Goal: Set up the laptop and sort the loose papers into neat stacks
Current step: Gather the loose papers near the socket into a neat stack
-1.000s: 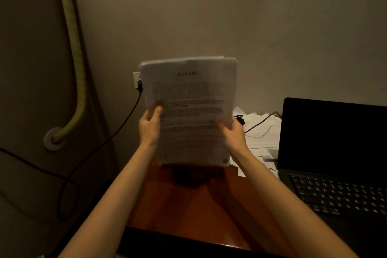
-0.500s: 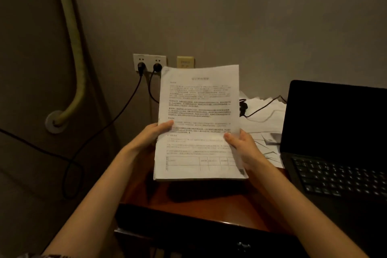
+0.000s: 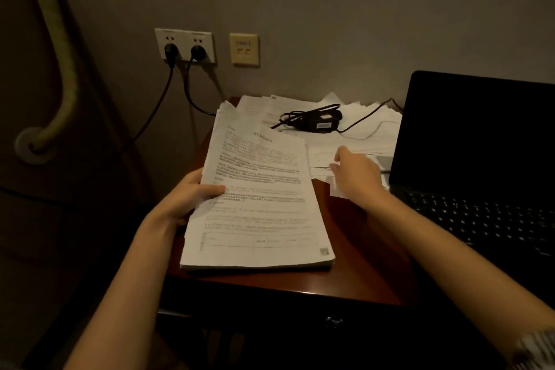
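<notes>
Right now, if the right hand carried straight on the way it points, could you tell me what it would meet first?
Most likely the loose papers spread on the desk just beyond the right hand; the black power adapter lies farther back on them. Depth is hard to judge here.

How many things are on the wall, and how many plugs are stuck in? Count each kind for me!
White socket plates: 2
Yellowish plate: 1
Black plugs in the sockets: 2
Total: 5
</notes>
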